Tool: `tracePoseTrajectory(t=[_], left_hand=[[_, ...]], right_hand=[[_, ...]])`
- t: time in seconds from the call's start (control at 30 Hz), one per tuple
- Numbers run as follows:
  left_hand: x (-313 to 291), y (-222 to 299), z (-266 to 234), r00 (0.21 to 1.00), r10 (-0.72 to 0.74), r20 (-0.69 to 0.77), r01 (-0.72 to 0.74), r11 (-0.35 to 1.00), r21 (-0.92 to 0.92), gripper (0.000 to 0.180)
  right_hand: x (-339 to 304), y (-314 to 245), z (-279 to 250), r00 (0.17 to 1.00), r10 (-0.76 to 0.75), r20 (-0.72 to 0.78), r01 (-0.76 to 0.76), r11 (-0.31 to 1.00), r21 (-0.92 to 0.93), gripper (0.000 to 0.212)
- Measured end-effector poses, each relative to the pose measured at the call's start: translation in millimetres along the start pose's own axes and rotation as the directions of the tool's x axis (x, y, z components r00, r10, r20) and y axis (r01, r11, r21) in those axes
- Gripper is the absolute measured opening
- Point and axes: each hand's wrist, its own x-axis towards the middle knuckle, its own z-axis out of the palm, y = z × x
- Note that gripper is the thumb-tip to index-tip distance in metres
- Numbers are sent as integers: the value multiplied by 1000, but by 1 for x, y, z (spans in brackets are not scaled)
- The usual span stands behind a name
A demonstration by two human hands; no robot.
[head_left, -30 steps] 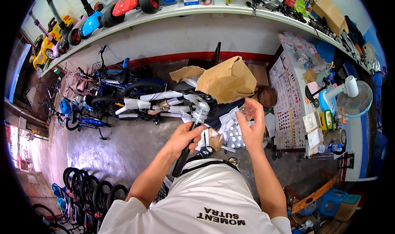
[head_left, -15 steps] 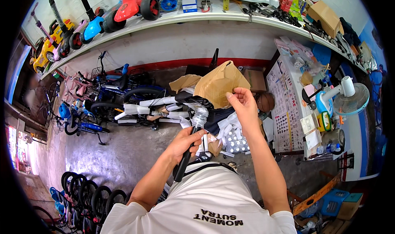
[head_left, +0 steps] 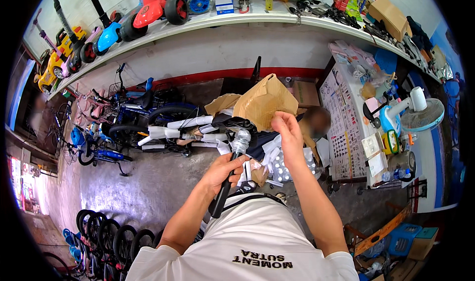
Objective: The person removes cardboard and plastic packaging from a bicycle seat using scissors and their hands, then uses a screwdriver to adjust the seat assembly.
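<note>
Left hand (head_left: pixel 223 175) wraps the black tube (head_left: pixel 220 198), plastic-covered end (head_left: pixel 241 140) poking past it; right hand (head_left: pixel 290 135) half-curled, can't tell if holding anything. Floor (head_left: pixel 128 187) runs off left.

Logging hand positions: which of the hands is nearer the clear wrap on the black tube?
Left. The left hand grips the black tube just below the clear wrap; the right hand is off to its right, with a visible gap between.
</note>
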Motion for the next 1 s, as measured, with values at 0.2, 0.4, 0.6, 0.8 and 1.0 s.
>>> tracePoseTrajectory(t=[0.2,0.4,0.6,0.8,1.0], left_hand=[[5,-1,16,996,4,-84,-1,999,43,30],[11,-1,24,996,16,-90,-4,992,129,25],[14,3,25,995,13,-96,4,984,180,23],[26,6,19,998,-36,-43,44,978,204,22],[35,0,7,999,32,-24,-22,939,343,22]], right_hand=[[-3,16,9,954,-224,-200,153,935,-319,39],[17,12,-3,951,-171,-258,105,962,-251,42],[28,17,-21,973,-77,-215,24,970,-241,36],[15,24,-27,958,-91,-270,3,950,-311,35],[5,6,-26,971,8,-237,4,999,49,26]])
